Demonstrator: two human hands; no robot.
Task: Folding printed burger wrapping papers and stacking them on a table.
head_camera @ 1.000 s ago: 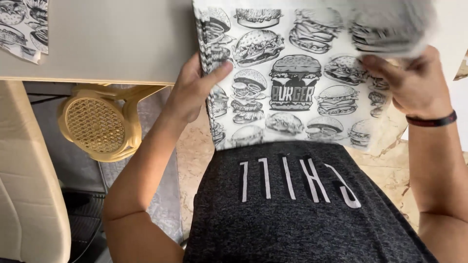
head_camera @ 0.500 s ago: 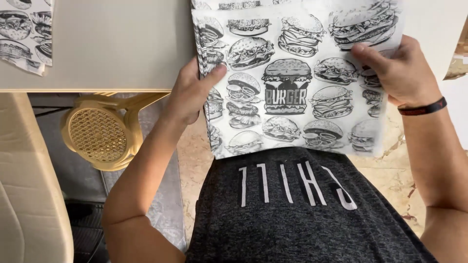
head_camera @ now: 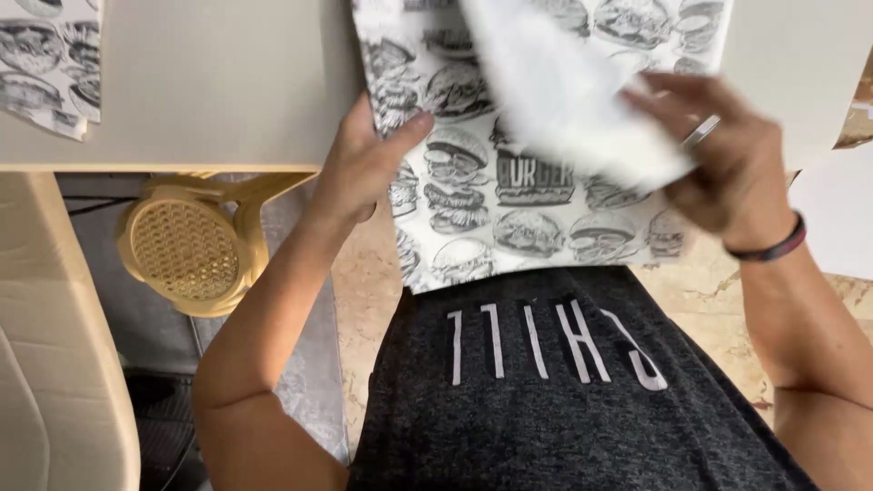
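A sheet of wrapping paper [head_camera: 509, 195], white and printed all over with black line drawings of burgers, lies half on the pale table [head_camera: 209, 82] and hangs over its near edge toward the person's dark grey shirt [head_camera: 564, 382]. The left hand [head_camera: 364, 164] grips its left margin, thumb on top, fingers curled under. The right hand [head_camera: 718, 159] (wearing a ring and a dark wristband) pinches a lifted white flap [head_camera: 564, 91] of the sheet, which is motion-blurred, so its edges are hard to make out. More burger-print paper [head_camera: 45, 64] sits at the table's far left, cut off by the frame. Below the table stands a tan plastic stool [head_camera: 191, 245].
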